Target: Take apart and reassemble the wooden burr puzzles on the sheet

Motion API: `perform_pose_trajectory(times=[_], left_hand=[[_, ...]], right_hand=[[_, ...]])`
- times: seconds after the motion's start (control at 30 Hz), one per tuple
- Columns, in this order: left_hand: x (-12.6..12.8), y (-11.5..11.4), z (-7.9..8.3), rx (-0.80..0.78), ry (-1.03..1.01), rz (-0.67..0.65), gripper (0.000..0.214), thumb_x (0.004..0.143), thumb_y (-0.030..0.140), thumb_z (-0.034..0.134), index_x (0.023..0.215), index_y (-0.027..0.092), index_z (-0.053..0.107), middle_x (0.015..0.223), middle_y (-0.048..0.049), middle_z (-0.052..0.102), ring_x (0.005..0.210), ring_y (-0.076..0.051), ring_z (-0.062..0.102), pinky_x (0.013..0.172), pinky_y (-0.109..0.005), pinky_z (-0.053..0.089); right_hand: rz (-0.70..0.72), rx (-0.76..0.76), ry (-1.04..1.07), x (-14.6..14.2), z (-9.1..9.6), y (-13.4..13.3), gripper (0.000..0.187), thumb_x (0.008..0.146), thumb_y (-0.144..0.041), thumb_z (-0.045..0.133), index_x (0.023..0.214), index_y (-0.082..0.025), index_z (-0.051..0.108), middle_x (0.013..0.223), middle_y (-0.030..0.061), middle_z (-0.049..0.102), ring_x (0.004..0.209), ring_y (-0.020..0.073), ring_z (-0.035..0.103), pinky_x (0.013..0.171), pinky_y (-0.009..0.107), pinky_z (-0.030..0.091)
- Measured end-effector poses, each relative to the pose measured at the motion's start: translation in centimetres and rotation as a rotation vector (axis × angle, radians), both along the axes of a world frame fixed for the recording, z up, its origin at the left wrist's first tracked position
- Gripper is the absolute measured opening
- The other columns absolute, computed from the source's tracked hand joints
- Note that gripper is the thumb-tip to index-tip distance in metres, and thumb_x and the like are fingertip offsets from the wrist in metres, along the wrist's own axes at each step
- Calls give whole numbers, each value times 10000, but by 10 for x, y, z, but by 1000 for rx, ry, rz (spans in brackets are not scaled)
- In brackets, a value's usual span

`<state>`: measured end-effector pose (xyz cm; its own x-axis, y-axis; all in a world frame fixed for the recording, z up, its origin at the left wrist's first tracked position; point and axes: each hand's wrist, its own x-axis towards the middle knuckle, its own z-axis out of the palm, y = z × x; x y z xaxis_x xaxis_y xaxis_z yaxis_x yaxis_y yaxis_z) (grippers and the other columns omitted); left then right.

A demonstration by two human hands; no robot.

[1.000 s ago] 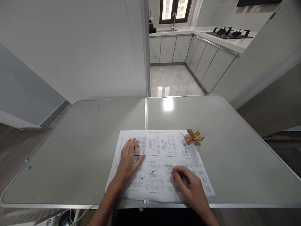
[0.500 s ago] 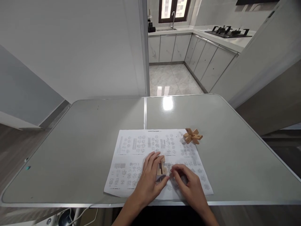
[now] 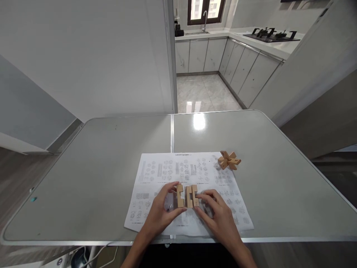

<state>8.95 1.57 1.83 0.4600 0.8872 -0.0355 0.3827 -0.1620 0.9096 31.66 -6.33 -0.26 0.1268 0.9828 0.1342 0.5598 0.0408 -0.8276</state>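
Three notched wooden puzzle blocks stand side by side on the printed sheet. My left hand (image 3: 159, 211) grips the left block (image 3: 180, 197) at its two ends, fingers at the far end and thumb at the near end. A narrow gap separates it from the middle block (image 3: 189, 197), which no finger seems to hold. On the right block (image 3: 195, 190), the index finger of my right hand (image 3: 219, 216) presses at its side and the thumb at its near end. The middle and right blocks stand close together, with a dark notch between them.
An assembled wooden burr puzzle (image 3: 229, 160) lies at the sheet's upper right corner. Under the blocks spreads a white sheet (image 3: 156, 158) of small printed diagrams. The grey folding table (image 3: 111, 178) has a metal edge and a seam across its middle.
My left hand has moved left and now holds a block apart from the others. My right hand has moved left onto the right block. The blocks are now uncovered and spread in a row.
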Motion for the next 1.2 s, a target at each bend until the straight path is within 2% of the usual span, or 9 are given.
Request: perform_pose_trajectory(times=[0.1,0.27,0.43,0.53,0.73,0.83,0.93,1.07,1.2], left_hand=[[-5,-1,3,-187,-204,79,670,861,308,830,1470,282,553,1416,-127,670,1258,-305,668,1147,-519,518],[-12,0,0,-370,-420,102,705,869,367,826,1509,227,565,1484,-182,643,1286,-332,672,1122,-501,540],[-13,1,-1,-450,-400,81,642,912,399,782,1505,244,592,1557,-178,591,1216,-316,711,1090,-507,555],[-12,1,1,-478,-393,83,576,974,390,712,1515,253,572,1548,-165,602,1154,-288,733,1060,-489,563],[-11,-1,-4,-460,-412,77,547,1029,438,640,1534,252,548,1524,-157,608,924,-198,712,869,-379,563],[-11,-2,-12,-482,-485,118,560,1036,476,617,1547,255,555,1509,-156,612,848,-161,650,775,-331,513],[-11,-2,-18,-531,-584,173,559,1038,473,610,1547,245,569,1501,-161,618,852,-153,616,737,-306,475],[-11,-2,-18,-479,-556,154,558,1059,444,598,1589,297,507,1602,-137,540,1008,-182,643,810,-311,508],[-11,-2,-13,-447,-481,88,606,1062,449,605,1626,304,439,1606,-137,548,1294,-272,656,1034,-405,532]], right_hand=[[7,-10,72,1,-1,-1,176,1008,-396,666,1082,-259,749,1080,82,704,926,251,722,813,345,610],[-50,-106,385,6,-1,-7,229,1001,-441,679,1110,-240,682,891,52,749,767,226,711,687,315,579],[8,-141,920,1,8,-4,237,1027,-470,625,1107,-248,606,1123,124,777,847,249,751,604,301,549],[18,-163,1096,-9,16,3,287,978,-505,693,1092,-257,608,1155,123,755,876,250,720,586,295,525],[-65,-305,1160,-26,31,11,283,953,-467,776,1019,-230,636,1035,90,749,825,199,670,620,277,498],[-87,-328,1251,-27,31,8,316,914,-417,837,1111,-270,638,1056,51,756,915,195,685,748,286,530],[-102,-353,1268,-24,29,6,468,874,-387,883,1263,-326,630,1161,39,758,1039,211,700,915,334,545],[-50,-370,1123,-21,29,6,413,897,-460,843,1244,-276,715,1376,98,692,1165,273,683,1054,425,525],[30,-351,966,-24,34,8,345,987,-525,714,1175,-238,743,1218,106,736,1080,270,698,1028,423,541]])
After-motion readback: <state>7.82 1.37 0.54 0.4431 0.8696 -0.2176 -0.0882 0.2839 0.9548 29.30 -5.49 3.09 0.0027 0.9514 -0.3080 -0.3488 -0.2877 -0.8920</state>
